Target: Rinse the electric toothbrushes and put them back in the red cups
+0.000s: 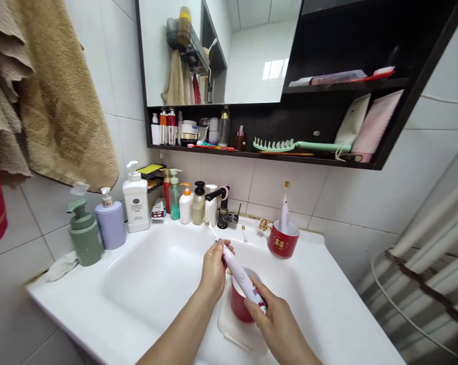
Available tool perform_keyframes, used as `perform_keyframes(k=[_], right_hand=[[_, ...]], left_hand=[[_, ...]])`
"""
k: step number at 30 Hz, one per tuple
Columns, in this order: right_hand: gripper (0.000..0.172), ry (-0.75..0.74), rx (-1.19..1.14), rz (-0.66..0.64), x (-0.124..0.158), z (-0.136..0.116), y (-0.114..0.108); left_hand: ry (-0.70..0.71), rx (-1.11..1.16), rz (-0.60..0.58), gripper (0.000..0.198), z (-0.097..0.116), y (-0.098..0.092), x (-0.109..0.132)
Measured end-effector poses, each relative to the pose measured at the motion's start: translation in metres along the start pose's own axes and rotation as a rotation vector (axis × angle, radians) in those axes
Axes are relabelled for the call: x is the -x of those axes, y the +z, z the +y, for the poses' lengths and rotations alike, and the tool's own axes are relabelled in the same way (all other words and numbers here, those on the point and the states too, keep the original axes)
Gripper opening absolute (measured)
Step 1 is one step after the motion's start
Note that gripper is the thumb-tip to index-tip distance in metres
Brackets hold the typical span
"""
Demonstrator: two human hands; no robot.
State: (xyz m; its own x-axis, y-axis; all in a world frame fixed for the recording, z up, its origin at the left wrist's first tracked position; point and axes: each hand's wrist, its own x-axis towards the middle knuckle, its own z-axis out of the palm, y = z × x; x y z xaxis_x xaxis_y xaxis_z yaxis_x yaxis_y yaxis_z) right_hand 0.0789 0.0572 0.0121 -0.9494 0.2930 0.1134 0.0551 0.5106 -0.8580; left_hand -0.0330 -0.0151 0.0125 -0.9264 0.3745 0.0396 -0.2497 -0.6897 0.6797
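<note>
Above the sink basin, a pale pink electric toothbrush (237,268) slants with its bristle head up and left. My right hand (276,317) is closed around the lower handle, near its printed pattern. Farther up, the fingers of my left hand (215,266) pinch the handle's top, where the neck begins. Behind the handle, partly hidden, a red cup (238,304) stands in the basin on a whitish flat piece (225,324). A loose brush head (244,234) lies on the sink ledge beside the tap.
A black faucet (223,208) rises at the back of the sink (145,284). Right of it, a second red cup (284,247) holds another electric toothbrush (284,215). Pump bottles, including a lilac one (111,225), line the left ledge. A dark mirror cabinet (267,158) overhangs the basin.
</note>
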Motion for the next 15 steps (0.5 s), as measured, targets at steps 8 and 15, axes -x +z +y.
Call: perform_keyframes(k=[8,15], right_hand=[[0.035,0.08,-0.178,-0.174,-0.0003,-0.0036,-0.0019],[0.031,0.059,-0.119,-0.097,0.0014,-0.006,-0.0016]], left_hand=[[-0.086,0.037,-0.022,0.023,-0.0004,-0.0018,0.0011],[-0.057,-0.044,-0.005,0.026,-0.0003,-0.0047,-0.0017]])
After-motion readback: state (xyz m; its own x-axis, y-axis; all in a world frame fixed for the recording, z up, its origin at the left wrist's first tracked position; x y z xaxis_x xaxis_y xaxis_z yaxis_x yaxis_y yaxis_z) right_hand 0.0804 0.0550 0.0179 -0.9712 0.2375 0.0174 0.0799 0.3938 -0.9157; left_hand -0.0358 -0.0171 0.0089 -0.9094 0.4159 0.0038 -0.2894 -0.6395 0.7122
